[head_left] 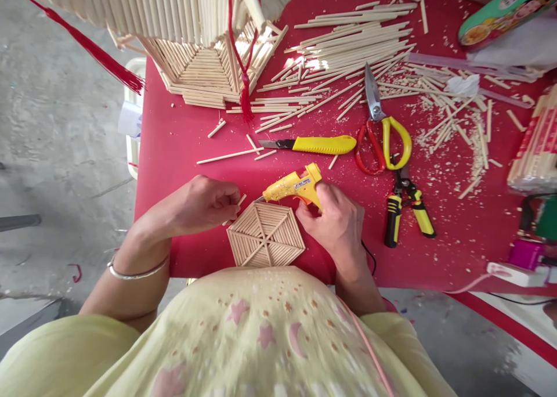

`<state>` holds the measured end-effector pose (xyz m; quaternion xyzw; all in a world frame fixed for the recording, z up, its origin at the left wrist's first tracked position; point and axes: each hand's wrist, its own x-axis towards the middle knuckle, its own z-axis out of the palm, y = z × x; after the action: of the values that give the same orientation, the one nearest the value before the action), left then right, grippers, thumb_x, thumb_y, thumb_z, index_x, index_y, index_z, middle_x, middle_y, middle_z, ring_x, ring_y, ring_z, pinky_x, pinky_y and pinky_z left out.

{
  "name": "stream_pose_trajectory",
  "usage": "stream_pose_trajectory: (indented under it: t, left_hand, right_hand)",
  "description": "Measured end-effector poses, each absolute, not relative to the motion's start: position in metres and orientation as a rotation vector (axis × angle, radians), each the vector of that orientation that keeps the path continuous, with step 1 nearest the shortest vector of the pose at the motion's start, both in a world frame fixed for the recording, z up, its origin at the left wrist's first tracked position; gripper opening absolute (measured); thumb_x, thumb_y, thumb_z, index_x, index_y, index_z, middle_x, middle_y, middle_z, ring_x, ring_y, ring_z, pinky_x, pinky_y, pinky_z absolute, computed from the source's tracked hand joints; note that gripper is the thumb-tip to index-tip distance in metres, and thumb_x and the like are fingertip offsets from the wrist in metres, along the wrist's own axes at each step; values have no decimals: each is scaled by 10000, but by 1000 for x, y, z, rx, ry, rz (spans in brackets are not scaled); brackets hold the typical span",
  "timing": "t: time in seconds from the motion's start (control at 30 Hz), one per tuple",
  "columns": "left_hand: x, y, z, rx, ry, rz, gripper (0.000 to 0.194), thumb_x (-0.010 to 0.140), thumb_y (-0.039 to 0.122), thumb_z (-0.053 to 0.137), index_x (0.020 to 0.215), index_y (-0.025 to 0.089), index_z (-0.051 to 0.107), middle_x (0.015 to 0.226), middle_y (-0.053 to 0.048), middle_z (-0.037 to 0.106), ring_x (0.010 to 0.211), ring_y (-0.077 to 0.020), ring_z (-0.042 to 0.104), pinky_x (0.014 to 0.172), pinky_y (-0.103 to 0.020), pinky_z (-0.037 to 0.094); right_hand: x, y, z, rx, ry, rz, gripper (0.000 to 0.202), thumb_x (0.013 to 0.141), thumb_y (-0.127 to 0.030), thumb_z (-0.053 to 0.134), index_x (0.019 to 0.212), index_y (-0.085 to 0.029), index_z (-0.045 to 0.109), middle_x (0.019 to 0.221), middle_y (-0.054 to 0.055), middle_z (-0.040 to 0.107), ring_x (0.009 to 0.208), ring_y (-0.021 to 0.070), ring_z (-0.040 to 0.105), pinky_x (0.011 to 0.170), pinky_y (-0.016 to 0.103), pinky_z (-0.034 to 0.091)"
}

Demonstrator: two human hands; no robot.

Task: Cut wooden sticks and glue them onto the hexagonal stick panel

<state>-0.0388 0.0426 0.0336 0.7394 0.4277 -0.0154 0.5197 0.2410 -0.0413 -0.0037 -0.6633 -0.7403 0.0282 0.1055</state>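
A hexagonal panel of thin wooden sticks lies at the table's front edge, with spokes meeting at its middle. My right hand is closed round the handle of a yellow hot glue gun. The gun's nozzle points left, close to the panel's upper left corner. My left hand pinches a short wooden stick beside that corner. Part of the stick is hidden by my fingers.
Beyond my hands lie a yellow utility knife, scissors and pliers-like cutters. Loose sticks and scraps spread behind them. A large stick-built structure with red tassels stands at the back left. A power strip sits at right.
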Motion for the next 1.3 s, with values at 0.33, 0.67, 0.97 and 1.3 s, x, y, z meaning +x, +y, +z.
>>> stream_pose_trajectory:
  t: [0.33,0.67,0.97,1.3]
  left_hand:
    - [-38,42,30,1778,1014,-62,159,836,194,540,702,155,616,632,16,622,539,-59,437,511,-206,334]
    - [-36,43,33,1693,1060,-101,145,834,173,564,694,148,592,619,32,625,538,-45,386,492,-180,329]
    - [-36,43,31,1761,1029,-69,175,845,181,534,690,144,607,631,16,613,558,-53,406,512,-181,333]
    - [-35,44,32,1795,1031,-109,182,857,189,520,720,130,624,664,-6,636,585,-62,430,540,-207,339]
  right_hand:
    - [253,-49,-7,-1987,-2175,61,230,872,-333,642,1051,-190,648,791,17,634,685,179,556,596,313,343]
    - [258,-51,-7,-1992,-2177,33,207,869,-323,639,1030,-193,643,783,13,634,684,179,567,594,313,348]
    - [266,-54,-6,-2004,-2172,8,194,865,-322,628,1009,-194,643,770,15,627,676,180,557,593,309,341]
    - [291,-63,-4,-2034,-2177,-57,161,863,-320,624,973,-202,638,759,16,612,684,190,551,605,316,354]
